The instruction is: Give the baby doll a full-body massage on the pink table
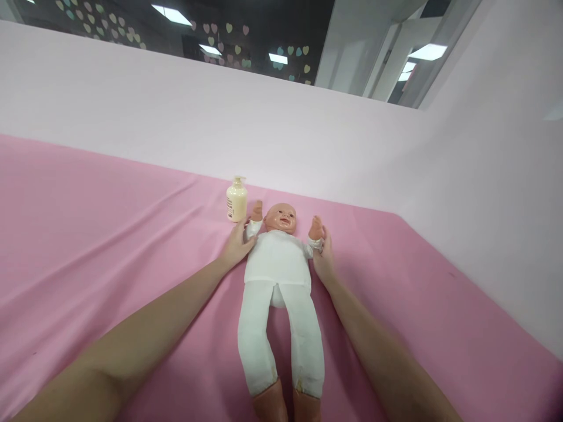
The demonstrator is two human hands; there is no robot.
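Observation:
A baby doll (277, 258) with a white cloth body lies on its back, its head toward the wall and its feet toward me. My left hand (237, 245) is closed around the doll's arm on the left, thumb near the shoulder. On the other side, my right hand (324, 262) holds the doll's right-side arm just below its raised plastic hand; some of my fingers are hidden behind that arm. A cream pump bottle (237, 201) stands upright just beyond my left hand, beside the doll's head.
The pink sheet (132, 234) under the doll has creases on the left. A white wall (211, 123) rises behind it and another along the right. Above is a dark window (255, 29) with heart stickers and reflected ceiling lights.

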